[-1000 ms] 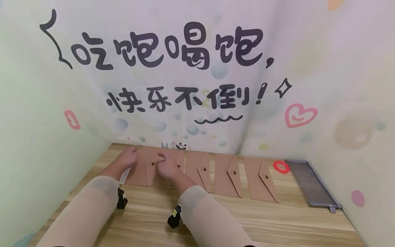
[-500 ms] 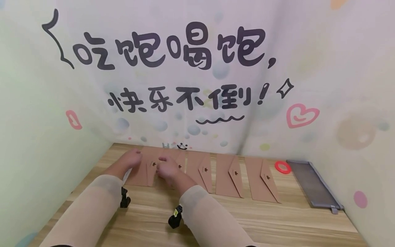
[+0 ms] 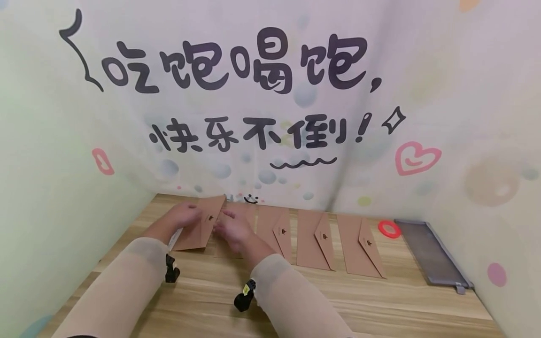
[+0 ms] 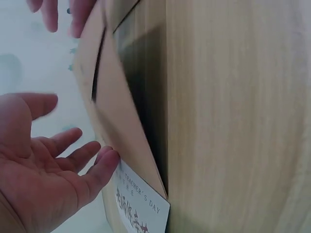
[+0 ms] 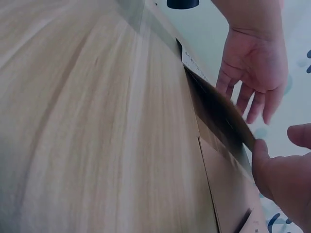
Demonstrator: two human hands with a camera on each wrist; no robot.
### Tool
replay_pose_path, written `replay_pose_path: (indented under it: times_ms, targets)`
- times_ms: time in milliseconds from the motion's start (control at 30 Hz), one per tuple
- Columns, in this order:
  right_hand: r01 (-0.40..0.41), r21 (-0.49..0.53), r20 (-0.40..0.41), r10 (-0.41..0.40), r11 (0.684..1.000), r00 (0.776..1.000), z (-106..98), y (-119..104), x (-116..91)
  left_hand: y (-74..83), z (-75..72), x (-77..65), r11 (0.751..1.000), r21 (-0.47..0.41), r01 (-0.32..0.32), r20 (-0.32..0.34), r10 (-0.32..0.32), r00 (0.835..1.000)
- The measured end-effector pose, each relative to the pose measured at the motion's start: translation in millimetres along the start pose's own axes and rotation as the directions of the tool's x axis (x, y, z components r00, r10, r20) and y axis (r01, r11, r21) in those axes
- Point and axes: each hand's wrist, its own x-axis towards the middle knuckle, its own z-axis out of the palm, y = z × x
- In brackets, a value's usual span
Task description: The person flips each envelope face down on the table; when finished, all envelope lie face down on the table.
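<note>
Lower left of the frame: left hand [image 3: 183, 216] spread, fingers relaxed, tips set by the left side of a brown envelope [image 3: 198, 230]; no grip is seen. A white printed card [image 4: 141, 206], "TEACHER'S DAY" legible in the left wrist view, is seen jutting from that side; whether it is tucked inside or laid beneath cannot be told. Envelope tilted: left side low at the wooden table [image 3: 296, 305], right edge raised, the slant apparently borne by the right hand [image 3: 236, 230], left of centre. That edge is met by its fingertips; whether it is pinched or merely propped cannot be told. Second envelope [image 3: 248, 212] partly blocked by the right hand, its mark not seen. Across lower centre, third [image 3: 270, 225], fourth [image 3: 308, 234] and fifth envelopes [image 3: 355, 239] are laid flat and apart, presumably so that no flap is overlapped. At lower right, a red ring [image 3: 382, 231] is placed beside the fifth; rightward room is bounded by a grey mesh pouch [image 3: 433, 253], set against the wall side.
</note>
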Motion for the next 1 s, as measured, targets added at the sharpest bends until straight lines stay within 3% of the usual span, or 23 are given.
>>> replay_pose_path:
  times_ms: [200, 333, 567, 767, 1000]
  targets:
    - [0.045, -0.040, 0.089, -0.041, 0.998, 0.995, 0, -4, -2, 11.7, 6.4, -3.1, 0.996, -0.085, -0.017, 0.058, 0.022, 0.998]
    - [0.064, -0.081, 0.140, -0.052, 0.995, 0.989, 0, -7, -5, 21.5, 9.8, -7.0, 0.984, -0.167, -0.055, 0.092, 0.071, 0.993]
    - [0.062, -0.098, 0.143, -0.048, 0.993, 0.989, 3, -15, -12, 28.7, 9.6, -12.1, 0.911, -0.412, -0.009, 0.144, 0.075, 0.987]
    - [0.071, -0.108, 0.201, -0.048, 0.992, 0.978, 6, -16, -13, 31.1, 4.8, -16.7, 0.866, -0.500, -0.007, 0.119, 0.077, 0.990]
    - [-0.047, -0.153, 0.293, 0.090, 0.987, 0.952, 2, -7, -12, 21.5, 3.6, -22.1, 0.836, -0.549, -0.014, 0.067, 0.061, 0.996]
